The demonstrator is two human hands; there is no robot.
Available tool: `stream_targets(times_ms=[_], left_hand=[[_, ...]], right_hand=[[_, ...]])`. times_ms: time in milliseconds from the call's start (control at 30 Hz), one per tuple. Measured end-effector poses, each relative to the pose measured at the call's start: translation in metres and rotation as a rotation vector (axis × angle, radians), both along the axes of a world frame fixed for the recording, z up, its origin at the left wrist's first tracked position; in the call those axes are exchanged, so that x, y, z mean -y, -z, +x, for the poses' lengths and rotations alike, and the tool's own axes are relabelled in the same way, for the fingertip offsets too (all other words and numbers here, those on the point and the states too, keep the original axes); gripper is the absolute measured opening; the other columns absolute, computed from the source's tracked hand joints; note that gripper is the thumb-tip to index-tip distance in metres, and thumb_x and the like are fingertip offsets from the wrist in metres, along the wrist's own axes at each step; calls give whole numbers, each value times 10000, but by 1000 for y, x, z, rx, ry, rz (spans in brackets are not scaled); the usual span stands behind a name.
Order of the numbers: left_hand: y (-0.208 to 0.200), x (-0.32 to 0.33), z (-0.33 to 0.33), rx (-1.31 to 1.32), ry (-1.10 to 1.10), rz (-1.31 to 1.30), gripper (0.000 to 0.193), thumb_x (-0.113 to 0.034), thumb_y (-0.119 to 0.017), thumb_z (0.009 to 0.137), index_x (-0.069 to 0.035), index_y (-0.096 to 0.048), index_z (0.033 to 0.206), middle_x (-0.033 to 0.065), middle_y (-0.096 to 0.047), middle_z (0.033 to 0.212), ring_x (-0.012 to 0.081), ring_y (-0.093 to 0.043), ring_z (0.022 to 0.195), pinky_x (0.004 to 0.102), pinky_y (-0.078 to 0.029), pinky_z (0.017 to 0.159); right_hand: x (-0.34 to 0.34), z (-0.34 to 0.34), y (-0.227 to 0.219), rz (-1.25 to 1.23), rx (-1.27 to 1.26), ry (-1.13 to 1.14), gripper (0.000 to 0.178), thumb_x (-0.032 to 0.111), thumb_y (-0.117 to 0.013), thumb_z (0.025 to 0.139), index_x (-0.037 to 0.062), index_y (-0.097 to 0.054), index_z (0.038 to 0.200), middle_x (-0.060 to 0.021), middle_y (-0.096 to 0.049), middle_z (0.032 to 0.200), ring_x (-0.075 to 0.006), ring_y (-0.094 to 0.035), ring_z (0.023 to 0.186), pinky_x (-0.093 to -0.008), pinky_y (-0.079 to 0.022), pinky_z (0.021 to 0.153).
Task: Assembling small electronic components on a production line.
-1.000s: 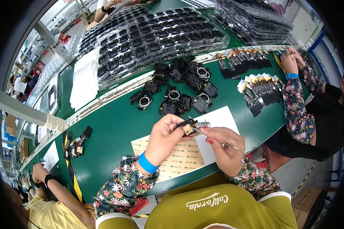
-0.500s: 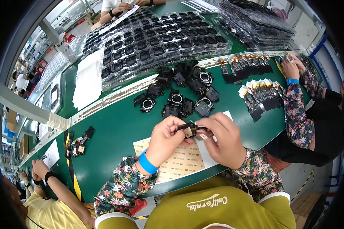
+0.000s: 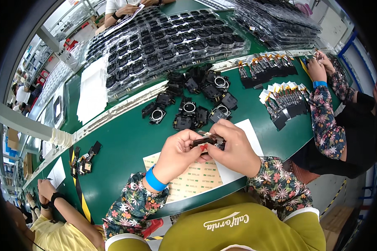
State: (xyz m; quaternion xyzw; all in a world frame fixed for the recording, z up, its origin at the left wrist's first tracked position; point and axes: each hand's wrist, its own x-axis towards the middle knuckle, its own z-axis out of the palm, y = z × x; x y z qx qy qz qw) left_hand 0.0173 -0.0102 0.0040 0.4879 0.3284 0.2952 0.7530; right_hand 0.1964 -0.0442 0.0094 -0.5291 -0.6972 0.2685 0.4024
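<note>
Between my hands is a small black plastic housing [image 3: 202, 142], largely covered by my fingers. My left hand [image 3: 181, 151] grips it from the left. My right hand [image 3: 234, 147] is closed on its right side, thumb pressed against it beside my left thumb. Below them lies a tan adhesive backing sheet [image 3: 188, 184] with printed marks, next to a white sheet [image 3: 248, 136]. Just beyond my hands sits a loose pile of black housings [image 3: 189, 108], some with round silver-ringed openings.
Clear trays of black parts [image 3: 163, 46] cover the far bench, with stacked trays [image 3: 276, 25] behind. At right lie rows of flex-cable parts [image 3: 287, 104] near a co-worker's hands [image 3: 318, 69]. Several small assemblies [image 3: 86, 161] lie left by yellow-black tape [image 3: 83, 201]. Another person's arm [image 3: 67, 209] rests lower left.
My right hand has come in from above the housing's right side and now presses on it with the thumb. The housing has turned in my fingers. The view has shifted slightly.
</note>
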Motion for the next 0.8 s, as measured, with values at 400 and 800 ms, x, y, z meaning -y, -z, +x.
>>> stream_targets(times_ms=[400, 800], left_hand=[[-1, -15, -25, -99, -128, 312, 136, 47, -556, 841, 11, -576, 971, 27, -629, 870, 61, -573, 733, 193, -466, 665], [2, 45, -185, -1326, -941, 1232, 272, -5, -619, 750, -10, -583, 1020, 114, -613, 966, 214, -609, 836, 279, -489, 733]], right_hand=[[-2, -5, -1, 241, -67, 42, 201, 33, -649, 737, -8, -567, 916, -99, -510, 836, -181, -530, 715, -264, -430, 614], [10, -13, 7, 120, 195, -150, 164, -28, -619, 712, -10, -563, 865, -127, -545, 831, -276, -614, 723, -318, -505, 638]])
